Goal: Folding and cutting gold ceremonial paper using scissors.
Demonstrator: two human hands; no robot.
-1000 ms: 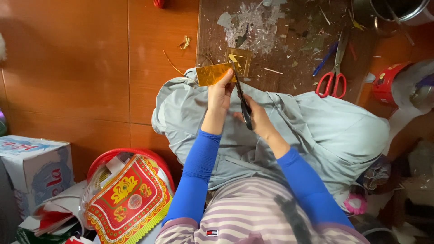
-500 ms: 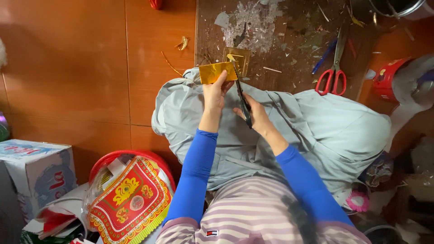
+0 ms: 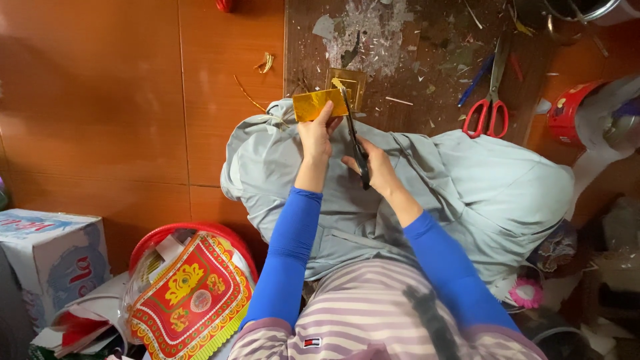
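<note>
I see the left hand (image 3: 315,133) pinching the gold foil (image 3: 319,104) above the grey cloth (image 3: 467,193); the right hand (image 3: 373,167), wrist bent, grips black scissors (image 3: 353,133) against the foil's right edge.

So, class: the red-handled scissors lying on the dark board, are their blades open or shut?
Shut. The red-handled scissors lie flat on the dark board, their blades together as one narrow strip, both handle loops side by side.

I see a dark wooden worktop (image 3: 427,40) littered with paper scraps and slivers. Red-handled scissors (image 3: 492,93) lie on it, a blue pen (image 3: 475,81) just beside them; a pale torn patch (image 3: 370,30) sits well to their left.
</note>
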